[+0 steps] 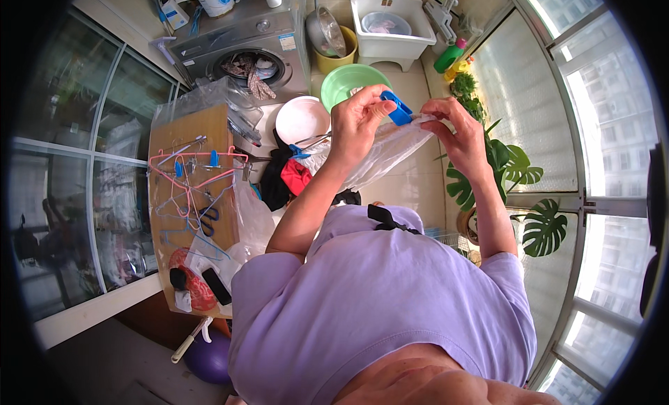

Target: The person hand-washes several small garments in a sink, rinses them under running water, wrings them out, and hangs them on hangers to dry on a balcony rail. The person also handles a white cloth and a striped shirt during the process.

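Observation:
My left hand (pixel 357 120) holds a blue plastic clip (pixel 397 108) between thumb and fingers. The clip's lower end meets the gathered edge of a thin white cloth (pixel 389 151); whether its jaws grip the fabric cannot be made out. Pinched in the fingertips of my right hand (pixel 453 130) is that same edge, just right of the clip. From there the cloth hangs down and to the left, partly behind my left forearm. Beside that forearm, another blue clip (pixel 299 152) sits on a metal wire piece over dark, red and white clothes.
A wooden table (pixel 196 125) on the left carries a pink hanger (pixel 196 185), scissors (pixel 209 220) and a phone (pixel 216 286). Ahead stand a green basin (pixel 347 81), a white basin (pixel 302 121), an open washing machine (pixel 251 70) and a sink (pixel 392 41). Plants (pixel 515 162) line the window side.

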The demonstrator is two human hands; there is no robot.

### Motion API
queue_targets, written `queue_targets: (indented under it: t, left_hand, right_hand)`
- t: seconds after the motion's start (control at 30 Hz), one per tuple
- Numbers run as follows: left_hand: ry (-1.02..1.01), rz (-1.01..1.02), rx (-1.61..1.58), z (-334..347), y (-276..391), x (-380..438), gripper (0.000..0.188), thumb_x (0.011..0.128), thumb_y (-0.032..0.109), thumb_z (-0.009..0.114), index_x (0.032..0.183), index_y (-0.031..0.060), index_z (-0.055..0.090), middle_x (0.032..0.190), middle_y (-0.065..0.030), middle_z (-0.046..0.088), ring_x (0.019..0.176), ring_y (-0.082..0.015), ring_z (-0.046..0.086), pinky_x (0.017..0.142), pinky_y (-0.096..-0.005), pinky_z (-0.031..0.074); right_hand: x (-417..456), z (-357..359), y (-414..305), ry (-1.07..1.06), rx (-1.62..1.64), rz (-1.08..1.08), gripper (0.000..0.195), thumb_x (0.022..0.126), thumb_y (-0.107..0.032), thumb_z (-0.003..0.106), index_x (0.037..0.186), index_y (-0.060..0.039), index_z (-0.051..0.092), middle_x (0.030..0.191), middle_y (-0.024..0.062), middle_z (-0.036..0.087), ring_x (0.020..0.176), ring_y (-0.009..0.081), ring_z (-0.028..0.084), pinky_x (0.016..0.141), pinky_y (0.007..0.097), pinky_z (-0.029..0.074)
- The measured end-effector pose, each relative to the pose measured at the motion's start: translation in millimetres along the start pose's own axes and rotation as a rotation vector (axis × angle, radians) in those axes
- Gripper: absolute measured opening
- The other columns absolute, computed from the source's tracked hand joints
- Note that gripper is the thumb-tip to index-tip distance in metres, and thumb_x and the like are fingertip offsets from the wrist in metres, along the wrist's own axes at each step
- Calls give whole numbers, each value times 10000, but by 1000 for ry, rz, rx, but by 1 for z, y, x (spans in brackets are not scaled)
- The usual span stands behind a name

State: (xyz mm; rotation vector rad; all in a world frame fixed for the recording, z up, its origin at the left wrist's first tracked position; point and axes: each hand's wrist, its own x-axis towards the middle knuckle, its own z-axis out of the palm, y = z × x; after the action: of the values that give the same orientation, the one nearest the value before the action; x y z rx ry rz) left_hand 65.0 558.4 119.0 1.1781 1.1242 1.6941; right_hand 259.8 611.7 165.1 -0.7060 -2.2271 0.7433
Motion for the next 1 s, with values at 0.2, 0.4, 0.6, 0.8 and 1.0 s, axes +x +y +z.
queue_targets:
  t: [0.2, 0.4, 0.6, 0.8, 1.0]
  left_hand:
    - [-8, 30, 98, 3, -2, -6, 272, 873, 119, 718, 1087, -28, 639, 850, -55, 665, 745, -95, 595, 666, -259, 499]
    - [-203, 215, 186, 21, 29, 18, 379, 835, 199, 756, 1128, 11, 609, 871, -43, 600, 693, -112, 526, 616, -252, 469]
    - [-521, 509, 256, 64, 84, 66, 406, 833, 274, 727, 1131, 21, 614, 920, -73, 603, 797, -185, 555, 700, -315, 477]
    - [-261, 1193, 540, 105, 132, 68, 563, 862, 433, 636, 1290, 72, 583, 1349, -118, 519, 1169, -302, 500, 963, -398, 420]
    - [-159, 1018, 669, 97, 159, 113, 416, 952, 359, 575, 1246, 65, 593, 1154, -102, 629, 1138, -261, 518, 965, -378, 397]
  right_hand:
    - [6, 6, -6, 41, 41, -25, 267, 804, 18, 702, 1053, -16, 614, 985, 87, 637, 874, 216, 657, 767, 325, 528]
    - [6, -15, -8, 186, 111, -90, 321, 770, -71, 772, 1036, -21, 600, 1017, 56, 605, 799, 169, 612, 746, 288, 507]
    - [10, -50, -30, 145, 101, 201, 699, 813, -301, 770, 1375, -28, 457, 1129, 129, 626, 989, 180, 604, 867, 309, 487]
    - [14, -86, -63, 716, 392, 8, 380, 918, -112, 656, 1272, -13, 558, 897, 27, 674, 816, 75, 610, 766, 241, 502]
    - [8, -159, -110, 916, 675, -122, 316, 901, -181, 674, 1121, 33, 599, 778, 110, 672, 672, 161, 637, 647, 278, 510]
